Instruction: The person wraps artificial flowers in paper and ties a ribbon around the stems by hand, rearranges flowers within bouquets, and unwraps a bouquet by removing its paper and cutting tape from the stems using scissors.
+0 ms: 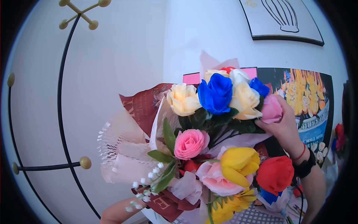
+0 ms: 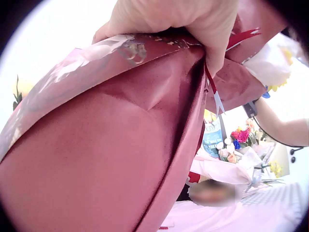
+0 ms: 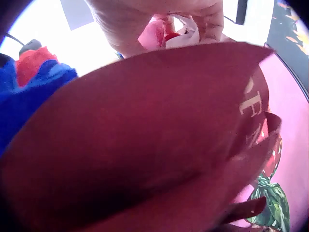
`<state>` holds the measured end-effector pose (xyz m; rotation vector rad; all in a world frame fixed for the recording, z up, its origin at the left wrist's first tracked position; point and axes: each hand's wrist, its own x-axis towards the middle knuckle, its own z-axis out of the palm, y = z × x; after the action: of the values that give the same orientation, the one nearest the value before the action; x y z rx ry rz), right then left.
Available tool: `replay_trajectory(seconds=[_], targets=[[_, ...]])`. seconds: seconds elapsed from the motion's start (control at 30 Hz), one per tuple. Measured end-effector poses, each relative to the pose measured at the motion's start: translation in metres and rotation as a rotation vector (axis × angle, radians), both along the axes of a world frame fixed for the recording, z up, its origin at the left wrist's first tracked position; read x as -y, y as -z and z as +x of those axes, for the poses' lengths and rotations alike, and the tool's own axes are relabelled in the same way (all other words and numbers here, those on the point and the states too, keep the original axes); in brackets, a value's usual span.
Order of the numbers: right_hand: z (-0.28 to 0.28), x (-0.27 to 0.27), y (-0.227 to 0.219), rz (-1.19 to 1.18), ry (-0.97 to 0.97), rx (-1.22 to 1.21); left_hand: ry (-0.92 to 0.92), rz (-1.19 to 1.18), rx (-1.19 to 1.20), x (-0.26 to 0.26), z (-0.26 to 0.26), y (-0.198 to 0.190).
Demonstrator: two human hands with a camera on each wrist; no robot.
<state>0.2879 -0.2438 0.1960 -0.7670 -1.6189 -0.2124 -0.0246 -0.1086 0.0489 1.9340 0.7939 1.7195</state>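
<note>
one bouquet, apparently mid-arranging: left hand (image 2: 169,17) curls round red wrapping (image 2: 116,140), right hand (image 1: 285,125) pinches pink rose (image 1: 272,109); next move likely needs gentle seating.

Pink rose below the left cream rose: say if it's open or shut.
Open: the pink rose shows rings of spread petals around its centre.

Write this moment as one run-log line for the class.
left hand: grips dark red wrapping | right hand: fingers around pink rose | blue rose: between two cream roses | yellow tulip: beside red rose
</note>
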Motion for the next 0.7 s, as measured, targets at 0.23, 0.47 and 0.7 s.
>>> replay_trajectory(seconds=[0.23,0.47,0.7], targets=[[-0.004,-0.022,-0.038,-0.153,0.003,0.351,-0.017,0.012,-0.031,-0.004,0.009,0.000],[-0.021,-0.040,-0.052,-0.168,0.051,0.369,-0.045,0.022,-0.057,-0.012,0.005,0.004],[-0.031,-0.056,-0.042,-0.152,0.052,0.218,-0.078,0.034,-0.082,-0.016,-0.004,0.009]])
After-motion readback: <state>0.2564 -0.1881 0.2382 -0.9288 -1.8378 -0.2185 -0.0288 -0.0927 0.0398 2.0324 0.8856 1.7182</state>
